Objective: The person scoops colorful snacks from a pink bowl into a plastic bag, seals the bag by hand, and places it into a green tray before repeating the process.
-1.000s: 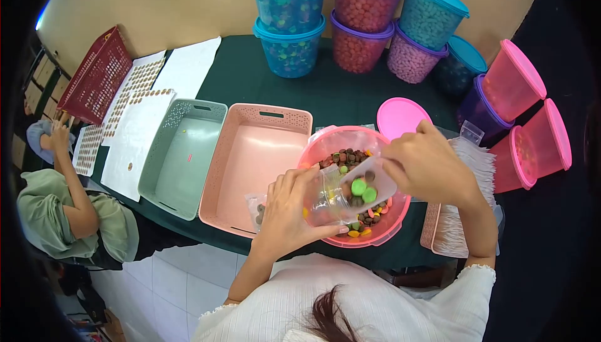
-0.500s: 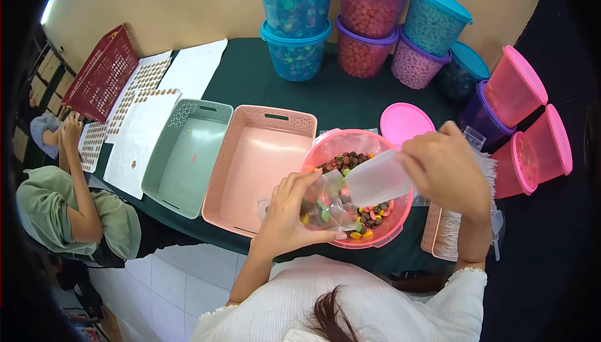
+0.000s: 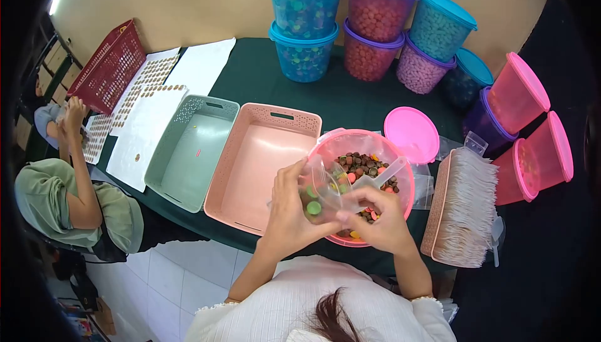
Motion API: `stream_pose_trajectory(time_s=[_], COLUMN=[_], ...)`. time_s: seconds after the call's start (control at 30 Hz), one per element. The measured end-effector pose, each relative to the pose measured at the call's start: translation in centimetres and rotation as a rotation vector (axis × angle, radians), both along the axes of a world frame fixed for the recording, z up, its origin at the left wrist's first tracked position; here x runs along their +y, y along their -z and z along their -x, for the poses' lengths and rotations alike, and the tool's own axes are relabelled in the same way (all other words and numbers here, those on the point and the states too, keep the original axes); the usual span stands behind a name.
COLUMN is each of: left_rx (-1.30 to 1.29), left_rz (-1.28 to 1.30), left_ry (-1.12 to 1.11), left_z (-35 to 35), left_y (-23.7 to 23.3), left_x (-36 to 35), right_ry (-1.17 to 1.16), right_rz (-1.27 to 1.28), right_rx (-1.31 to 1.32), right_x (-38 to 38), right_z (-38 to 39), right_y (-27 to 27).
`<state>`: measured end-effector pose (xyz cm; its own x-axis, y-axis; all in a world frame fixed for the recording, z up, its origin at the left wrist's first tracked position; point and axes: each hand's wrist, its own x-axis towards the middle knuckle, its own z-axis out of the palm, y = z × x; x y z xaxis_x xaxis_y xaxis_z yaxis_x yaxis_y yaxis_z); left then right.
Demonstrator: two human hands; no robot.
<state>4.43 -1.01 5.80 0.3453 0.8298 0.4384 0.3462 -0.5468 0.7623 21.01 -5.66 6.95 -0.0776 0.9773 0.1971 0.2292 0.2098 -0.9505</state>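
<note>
My left hand (image 3: 289,207) grips a clear plastic bag (image 3: 320,182) with some green and other coloured candies in it. The bag is over the left side of a pink tub (image 3: 408,207). My right hand (image 3: 380,220) has its thumb and fingertips closed on the bag's right edge, slightly blurred. A translucent scoop (image 3: 389,173) rests in the tub, its handle pointing up and right; part of it is hidden behind the bag and my right hand. Brown, pink and yellow candies (image 3: 360,163) lie in the tub around it.
A pink basket (image 3: 250,217) and a green basket (image 3: 181,201) stand left. Right are a basket of packed clear bags (image 3: 463,210) and a pink lid (image 3: 410,134). Lidded candy tubs (image 3: 303,60) line the back. A co-worker (image 3: 81,207) sits far left near a red basket (image 3: 109,69).
My right hand has let go of the scoop, which now lies in the tub, and has come down to the bag's edge. The view has shifted slightly.
</note>
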Motion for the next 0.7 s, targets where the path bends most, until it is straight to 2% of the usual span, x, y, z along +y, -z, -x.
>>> stream_pose_trajectory(time_s=[0.03,0.07,0.1,0.13,0.2,0.27,0.3,0.33,0.37,0.4,0.47,0.5,0.53,0.67,0.7], left_rx=[0.004,-0.22,-0.444,-0.441,-0.451,-0.381,-0.439,-0.497,-0.403,-0.402,-0.652,-0.697,-0.695,-0.597,-0.557], left_rz=[-0.001,0.156,0.314,0.315,0.631,0.55,0.564,0.579,0.412,0.418,0.826,0.712,0.716,0.636,0.606], left_ry=[0.003,0.125,0.246,0.245,0.321,0.379,0.364,0.349,0.311,0.311,0.275,0.265,0.264,0.246,0.218], left_z=[0.2,0.5,0.8,1.0,1.1,0.5,-0.3,-0.7,-0.8,-0.7,-0.2,-0.4,-0.3,0.4,0.6], left_y=[0.1,0.3,0.3,-0.2,-1.7,-0.5,-0.3,-0.1,1.0,1.1,1.2,1.5,1.8,1.5,1.1], left_x=[0.0,0.0,0.1,0.0,-0.5,-0.6,-1.0,-1.2,-0.7,-0.8,-0.9,-0.7,-0.6,-0.5,-0.5], right_ry=[0.035,0.036,0.083,0.13,0.072,0.159,0.148,0.152,0.106,0.06,0.057,0.068,0.078,0.139,0.157], right_rz=[0.099,0.098,0.059,0.021,0.009,-0.039,0.073,0.074,0.063,0.054,0.086,0.055,0.024,0.088,0.117], right_rx=[0.176,0.18,0.327,0.472,0.478,0.434,0.505,0.506,0.547,0.59,0.62,0.54,0.46,0.427,0.326], right_x=[0.1,0.1,0.2,0.3,0.2,0.4,0.0,0.0,0.0,0.1,0.0,0.1,0.1,-0.2,-0.4], right_z=[0.1,0.1,0.0,0.0,0.3,1.6,2.3,2.5,2.7,2.8,2.3,2.1,1.9,1.2,0.8], right_y=[0.7,0.8,0.9,0.9,1.9,2.6,2.3,1.9,1.6,1.5,1.7,1.5,1.5,1.9,1.9])
